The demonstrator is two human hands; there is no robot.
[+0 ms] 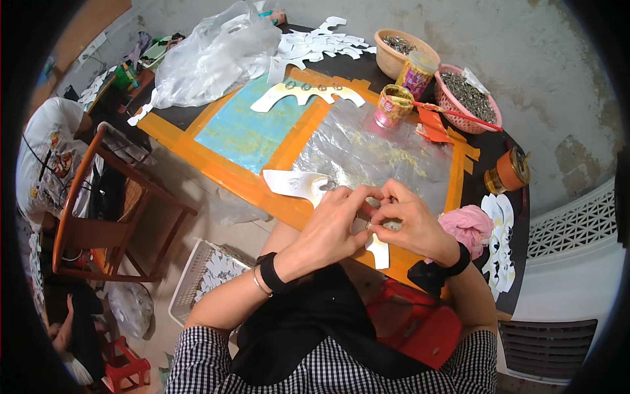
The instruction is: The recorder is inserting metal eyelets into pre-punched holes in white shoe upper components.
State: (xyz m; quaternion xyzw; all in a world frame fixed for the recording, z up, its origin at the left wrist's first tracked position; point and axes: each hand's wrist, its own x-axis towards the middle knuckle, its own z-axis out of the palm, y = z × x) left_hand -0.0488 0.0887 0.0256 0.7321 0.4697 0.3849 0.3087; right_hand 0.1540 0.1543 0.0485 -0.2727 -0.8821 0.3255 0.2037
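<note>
Both hands meet over a white arched cut-out piece [289, 184] at the near edge of the table. My left hand [335, 223] is closed, thumb and fingertips bent together above the piece. Opposite it, my right hand [410, 226] pinches with thumb and forefinger. A small shiny bit shows between the fingertips, but its kind is hidden. One metal ring rests on the piece, left of the fingers. Farther back lies a second white arched piece [305, 95] with several metal rings along its upper edge and yellowish smears.
Behind stand an open tin [392, 108] with a red-handled brush [459, 117], a second tin [417, 72] and a pink basket [467, 98] of metal parts. A pink cloth [466, 226] lies right. Far left are a plastic bag [210, 56] and a wooden chair [98, 223] near another person.
</note>
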